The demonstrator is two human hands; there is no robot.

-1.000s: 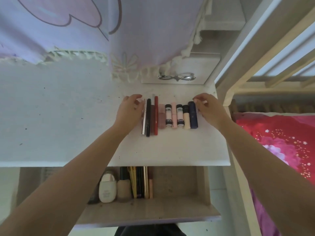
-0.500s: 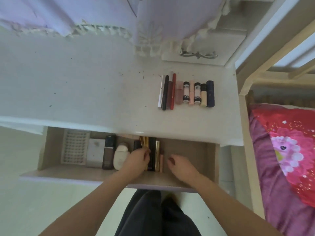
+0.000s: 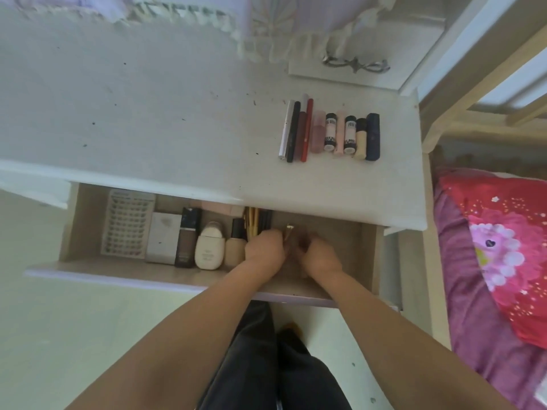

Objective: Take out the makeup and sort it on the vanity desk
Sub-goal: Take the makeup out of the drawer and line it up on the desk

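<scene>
The makeup is split between two places. A sorted row (image 3: 330, 130) lies on the table (image 3: 148, 113) near its right edge, well back from the front edge: slim silver, black and red pens on the left, then short tubes and sticks in pink, white, cream and navy, all lying side by side and touching. That part looks done.

The rest sits in the open drawer (image 3: 340, 241) under the table's front edge. Against the drawer's left wall is a clear gridded tray (image 3: 127, 224), then a white box (image 3: 163, 238), a dark foundation bottle (image 3: 187, 238), a white rounded bottle (image 3: 209, 246), a beige foundation bottle (image 3: 235, 244), and a bundle of gold and black pencils (image 3: 257, 221) partly under the tabletop. So I judge the job somewhat under half finished.

Both hands are in the drawer's middle. The left hand (image 3: 264, 247) is curled over the near ends of the pencils; the right hand (image 3: 319, 255) is curled just beside it. A gold-tipped stick (image 3: 288, 230) rises between them, but blur hides which hand pinches it.
</scene>
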